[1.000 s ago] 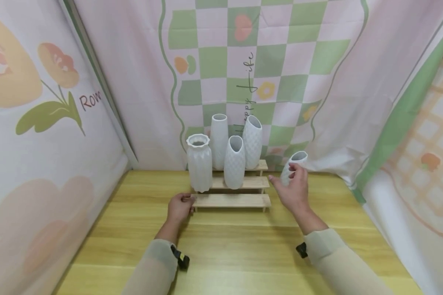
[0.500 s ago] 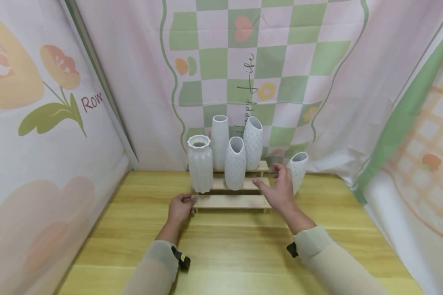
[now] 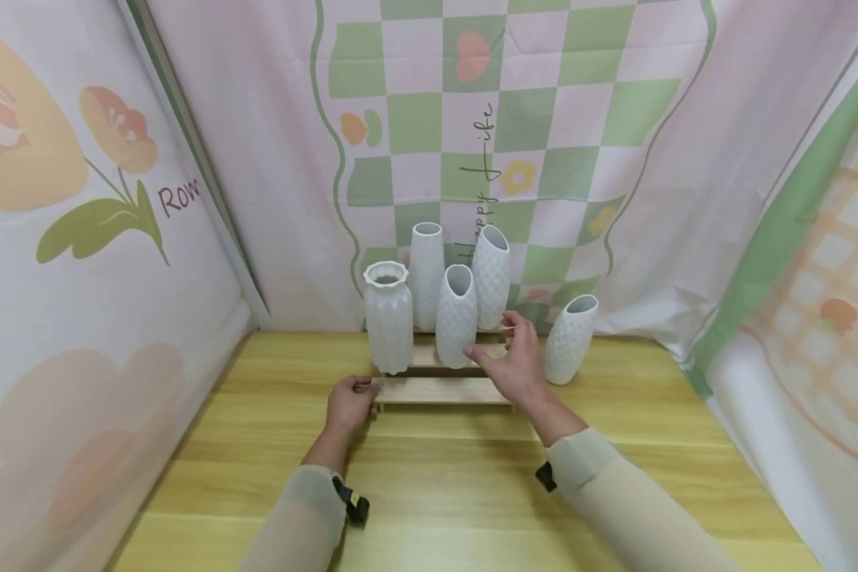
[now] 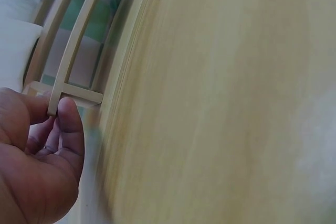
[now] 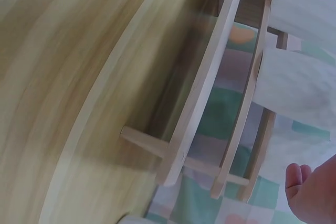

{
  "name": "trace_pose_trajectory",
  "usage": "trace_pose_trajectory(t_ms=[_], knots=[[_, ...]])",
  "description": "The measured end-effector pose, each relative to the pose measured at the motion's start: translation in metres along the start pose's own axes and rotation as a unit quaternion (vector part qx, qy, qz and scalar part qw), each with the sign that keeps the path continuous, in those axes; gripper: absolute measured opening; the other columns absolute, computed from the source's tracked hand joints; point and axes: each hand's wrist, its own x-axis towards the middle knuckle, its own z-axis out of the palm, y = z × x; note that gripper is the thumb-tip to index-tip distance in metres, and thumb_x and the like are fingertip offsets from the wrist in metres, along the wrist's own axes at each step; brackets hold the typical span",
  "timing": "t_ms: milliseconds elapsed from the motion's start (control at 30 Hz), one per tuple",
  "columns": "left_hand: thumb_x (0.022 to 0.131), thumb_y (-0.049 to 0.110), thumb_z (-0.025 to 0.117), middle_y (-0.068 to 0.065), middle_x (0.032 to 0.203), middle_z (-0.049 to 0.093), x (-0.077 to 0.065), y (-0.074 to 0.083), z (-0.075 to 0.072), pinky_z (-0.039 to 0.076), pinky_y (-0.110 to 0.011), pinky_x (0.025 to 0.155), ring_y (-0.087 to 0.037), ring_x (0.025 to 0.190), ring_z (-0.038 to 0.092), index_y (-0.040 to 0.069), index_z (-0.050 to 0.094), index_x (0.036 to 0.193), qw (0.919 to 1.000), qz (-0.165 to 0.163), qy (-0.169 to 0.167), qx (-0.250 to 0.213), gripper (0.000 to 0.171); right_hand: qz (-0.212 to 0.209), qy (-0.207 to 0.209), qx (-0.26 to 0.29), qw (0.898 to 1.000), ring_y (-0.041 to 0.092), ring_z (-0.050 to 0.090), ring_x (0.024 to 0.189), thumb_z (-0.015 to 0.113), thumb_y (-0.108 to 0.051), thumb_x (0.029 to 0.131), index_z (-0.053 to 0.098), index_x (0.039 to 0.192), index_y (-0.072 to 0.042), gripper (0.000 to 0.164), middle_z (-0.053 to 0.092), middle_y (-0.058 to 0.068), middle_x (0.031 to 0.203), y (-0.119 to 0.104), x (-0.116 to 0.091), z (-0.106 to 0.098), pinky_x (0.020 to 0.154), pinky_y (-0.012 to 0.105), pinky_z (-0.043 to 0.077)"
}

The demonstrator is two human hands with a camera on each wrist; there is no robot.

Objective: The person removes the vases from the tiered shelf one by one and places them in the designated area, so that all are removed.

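Observation:
A three-step wooden stand (image 3: 439,389) bears several white vases. My left hand (image 3: 350,403) pinches the left end of its lowest shelf; in the left wrist view, the thumb and finger of that hand (image 4: 44,166) close on the shelf's end. My right hand (image 3: 522,369) is over the stand's right end with fingers loosely bent and nothing held. Its thumb is by the lower right side of the middle diamond-patterned vase (image 3: 455,326); contact cannot be told. Behind the fingers stands a slant-mouthed vase (image 3: 492,278). Only part of the right hand (image 5: 317,195) shows in the right wrist view.
On the middle step's left is a ruffled-rim vase (image 3: 389,330); behind it stands a tall slim vase (image 3: 427,274). Another textured vase (image 3: 569,345) leans to the right on the wooden table (image 3: 443,492), right of the stand. A printed cloth (image 3: 572,119) hangs behind.
My right hand has moved left, away from the rightmost vase and over to the stand's right end. That vase now stands apart from the hand. The left hand has kept its pinch.

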Motion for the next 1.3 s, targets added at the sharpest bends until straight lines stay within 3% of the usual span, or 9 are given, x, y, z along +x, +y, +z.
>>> trace_pose_trajectory(t_ms=[533, 733, 1300], knots=[[0.098, 0.012, 0.071, -0.016, 0.096, 0.072, 0.000, -0.001, -0.001, 0.060, -0.031, 0.060, -0.019, 0.063, 0.068, -0.008, 0.065, 0.125, 1.0000, 0.003, -0.002, -0.008, 0.034, 0.005, -0.033, 0.015, 0.999, 0.036, 0.050, 0.129, 0.090, -0.048, 0.079, 0.037, 0.153, -0.007, 0.100, 0.049, 0.014, 0.140, -0.014, 0.012, 0.026, 0.107, 0.050, 0.045], [0.098, 0.013, 0.071, -0.016, 0.097, 0.072, 0.001, -0.002, -0.001, 0.061, -0.031, 0.060, -0.020, 0.065, 0.068, -0.007, 0.065, 0.126, 0.9999, 0.006, -0.005, -0.011, 0.035, 0.000, -0.030, 0.016, 0.999, 0.030, 0.052, 0.124, 0.091, -0.044, 0.078, 0.042, 0.149, -0.008, 0.094, 0.051, 0.012, 0.137, -0.015, 0.017, 0.035, 0.105, 0.050, 0.048], [0.099, 0.015, 0.072, -0.014, 0.094, 0.073, 0.000, -0.002, -0.002, 0.060, -0.031, 0.060, -0.019, 0.065, 0.068, -0.007, 0.065, 0.126, 0.9998, 0.003, -0.011, -0.019, 0.035, 0.005, -0.017, -0.017, 1.000, 0.033, 0.053, 0.126, 0.090, -0.042, 0.080, 0.044, 0.147, -0.007, 0.089, 0.053, 0.015, 0.136, -0.016, 0.022, 0.046, 0.107, 0.052, 0.049]])
